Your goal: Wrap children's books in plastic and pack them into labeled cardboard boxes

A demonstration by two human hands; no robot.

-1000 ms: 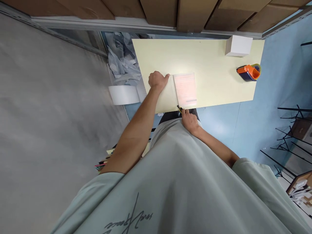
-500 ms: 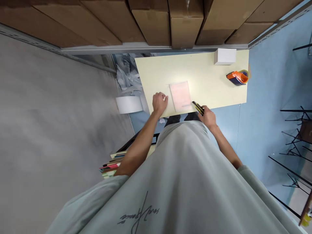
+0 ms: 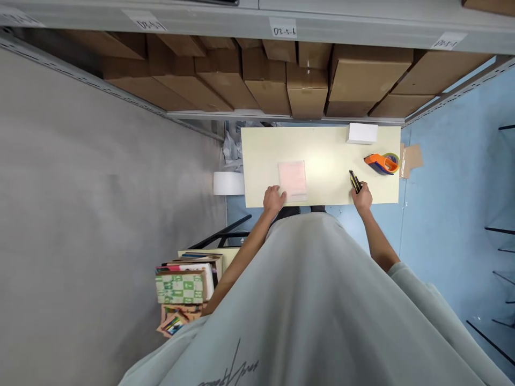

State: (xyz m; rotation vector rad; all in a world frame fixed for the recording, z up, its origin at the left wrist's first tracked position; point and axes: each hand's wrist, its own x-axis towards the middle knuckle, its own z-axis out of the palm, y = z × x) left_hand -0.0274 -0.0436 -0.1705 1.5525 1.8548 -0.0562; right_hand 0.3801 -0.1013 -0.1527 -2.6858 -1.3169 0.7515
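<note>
A flat pink wrapped packet (image 3: 292, 179) lies on the pale yellow table (image 3: 322, 161), near its front edge. My left hand (image 3: 274, 200) rests curled at the packet's lower left corner, touching its edge. My right hand (image 3: 362, 196) is out to the right at the table's front edge, fingers closed around a black and yellow utility knife (image 3: 354, 182) that points away from me.
An orange tape dispenser (image 3: 380, 163) and a small white box (image 3: 362, 133) sit at the table's far right. Cardboard boxes (image 3: 306, 75) fill the shelf behind. A white roll (image 3: 228, 183) and crumpled paper lie left of the table; stacked books (image 3: 185, 284) sit lower left.
My right hand carried the knife from the packet's lower edge out to the right. My left hand slid back to the packet's near corner. The view pulled back and up.
</note>
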